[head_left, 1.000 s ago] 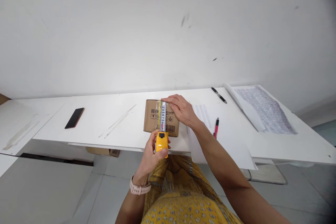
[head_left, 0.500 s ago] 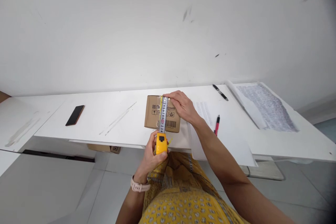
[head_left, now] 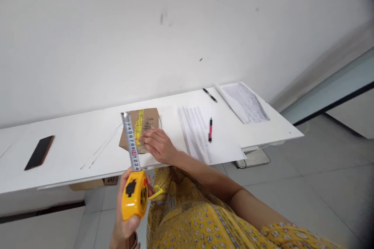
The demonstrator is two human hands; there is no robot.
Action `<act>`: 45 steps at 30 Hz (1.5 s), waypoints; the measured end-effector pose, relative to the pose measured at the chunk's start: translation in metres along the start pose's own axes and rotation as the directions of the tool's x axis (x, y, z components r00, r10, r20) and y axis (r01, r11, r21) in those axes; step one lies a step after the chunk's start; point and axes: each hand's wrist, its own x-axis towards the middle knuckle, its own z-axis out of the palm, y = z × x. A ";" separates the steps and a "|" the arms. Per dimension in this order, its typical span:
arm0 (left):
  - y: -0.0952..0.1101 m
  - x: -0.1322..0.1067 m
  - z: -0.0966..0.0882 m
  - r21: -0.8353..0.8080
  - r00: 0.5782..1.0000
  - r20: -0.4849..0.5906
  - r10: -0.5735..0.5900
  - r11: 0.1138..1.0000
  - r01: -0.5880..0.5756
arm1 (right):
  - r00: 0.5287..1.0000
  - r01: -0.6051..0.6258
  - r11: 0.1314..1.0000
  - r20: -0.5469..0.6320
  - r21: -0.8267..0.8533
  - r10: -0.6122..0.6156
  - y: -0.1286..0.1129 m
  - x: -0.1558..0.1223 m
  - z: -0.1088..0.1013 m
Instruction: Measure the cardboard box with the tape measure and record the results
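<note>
My left hand (head_left: 125, 214) is wrapped round a yellow tape measure (head_left: 134, 196), held up in front of the table's front edge. Its metal blade (head_left: 130, 140) sticks out upward, away from me, and crosses in front of the left part of a small cardboard box (head_left: 150, 118). Yellow printed tape and dark handwriting mark the box's upper face. My right hand (head_left: 157, 146) lies at the box's near right side, fingers stretched out and touching its top. A yellow strap hangs from the tape measure.
A black phone (head_left: 39, 152) lies on the white table (head_left: 99, 140) at left. On the right are printed sheets (head_left: 194, 136), a red pen (head_left: 210, 130), a black pen (head_left: 209, 95) and a densely written sheet (head_left: 245, 101). A wall (head_left: 117, 46) rises behind.
The tape measure has come up off the box, closer to me, its blade still out. The box now shows a different face. My right hand has moved from its far edge to the near right side.
</note>
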 end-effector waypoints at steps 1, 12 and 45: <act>-0.003 -0.002 0.000 0.036 0.997 0.042 -0.059 0.998 0.057 | 0.993 -0.101 0.992 -0.060 0.079 0.105 -0.005 -0.001 -0.008; -0.005 0.022 0.048 0.486 0.854 0.316 -0.413 0.844 0.228 | 0.899 -0.349 0.898 -0.177 0.267 0.402 -0.040 -0.067 -0.082; -0.106 0.132 0.201 0.687 0.660 0.726 -0.192 0.218 -0.693 | 0.464 -0.521 0.695 -0.519 0.495 0.718 0.094 -0.077 -0.185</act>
